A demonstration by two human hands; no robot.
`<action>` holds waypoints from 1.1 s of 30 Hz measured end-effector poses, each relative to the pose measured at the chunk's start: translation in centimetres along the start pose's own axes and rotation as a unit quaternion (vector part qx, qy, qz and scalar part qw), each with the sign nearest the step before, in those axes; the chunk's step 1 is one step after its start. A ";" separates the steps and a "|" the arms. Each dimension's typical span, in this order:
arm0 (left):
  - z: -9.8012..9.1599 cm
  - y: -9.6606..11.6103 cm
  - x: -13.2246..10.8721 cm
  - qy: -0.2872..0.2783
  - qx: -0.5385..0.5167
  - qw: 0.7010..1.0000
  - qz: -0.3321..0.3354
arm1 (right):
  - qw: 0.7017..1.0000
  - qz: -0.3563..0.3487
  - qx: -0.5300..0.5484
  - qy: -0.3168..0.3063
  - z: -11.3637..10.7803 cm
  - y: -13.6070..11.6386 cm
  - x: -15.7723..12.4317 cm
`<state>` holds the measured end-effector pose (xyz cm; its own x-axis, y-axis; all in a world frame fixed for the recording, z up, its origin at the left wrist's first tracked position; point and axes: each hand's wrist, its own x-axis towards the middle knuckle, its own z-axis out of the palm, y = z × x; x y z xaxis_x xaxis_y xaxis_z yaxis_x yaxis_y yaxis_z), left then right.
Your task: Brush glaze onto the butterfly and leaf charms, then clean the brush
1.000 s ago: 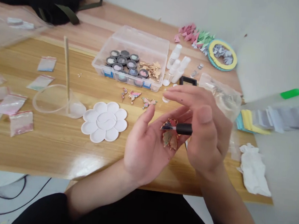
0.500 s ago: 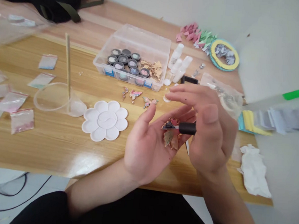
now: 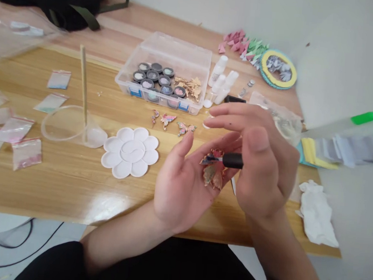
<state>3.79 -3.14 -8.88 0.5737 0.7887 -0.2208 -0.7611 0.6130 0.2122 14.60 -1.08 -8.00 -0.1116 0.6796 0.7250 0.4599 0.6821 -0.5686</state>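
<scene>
1. Cradling a small heap of enamel butterfly charms (image 3: 212, 170) in the left hand (image 3: 185, 188), palm up. Its fingers (image 3: 228, 143) are loosely spread and lightly cupped, with the charms lying toward their base.
2. The right hand (image 3: 263, 173) pinches a black-handled brush (image 3: 232, 160) under the thumb, its grip partly hidden. Two fingers (image 3: 234, 118) stretch out above it, clear of the handle. The brush tip sits at the topmost charm; contact can't be confirmed from here.
3. Handling, my judgement: the charms look light, thin, stiff and glossy, so they could slide on the palm. Their metal edges seem the safest hold, with the painted faces left free.
4. On the desk (image 3: 55, 185), just ahead: three more butterfly charms (image 3: 168, 119) in a loose row, then a white flower-shaped palette (image 3: 130, 152). Beyond it, a wooden stick (image 3: 83, 92) stands in a clear plastic funnel (image 3: 92, 137).
5. Farther back: a clear plastic box (image 3: 177, 52) of powder pots (image 3: 147, 83), white bottles (image 3: 222, 80) and folded paper triangles (image 3: 247, 47).
</scene>
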 end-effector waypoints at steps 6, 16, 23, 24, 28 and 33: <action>-0.1 -0.2 -0.1 0.021 -0.007 1.000 0.004 | 0.999 0.031 -0.011 0.001 -0.9 0.3 -0.3; 0.1 0.0 -0.1 0.027 -0.011 1.000 -0.002 | 0.999 0.034 -0.019 -0.017 -0.1 -0.4 0.0; -0.1 -0.3 -0.1 0.025 -0.029 0.999 0.009 | 1.000 0.030 -0.008 -0.002 -1.0 0.1 -0.4; -0.1 -0.3 -0.2 0.026 -0.032 0.999 0.010 | 0.999 0.031 -0.013 0.006 -1.0 0.0 -0.3; 0.0 -0.1 -0.3 0.025 -0.038 0.999 0.006 | 1.000 0.024 -0.019 0.001 -0.6 -0.4 0.2; 0.2 0.1 -0.2 0.014 -0.020 1.000 0.003 | 0.999 0.004 -0.016 -0.030 -0.2 -0.2 0.3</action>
<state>3.63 -3.21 -8.66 0.5611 0.7903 -0.2462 -0.7764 0.6056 0.1745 14.64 -1.03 -7.56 -0.1608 0.7004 0.6954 0.4895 0.6684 -0.5601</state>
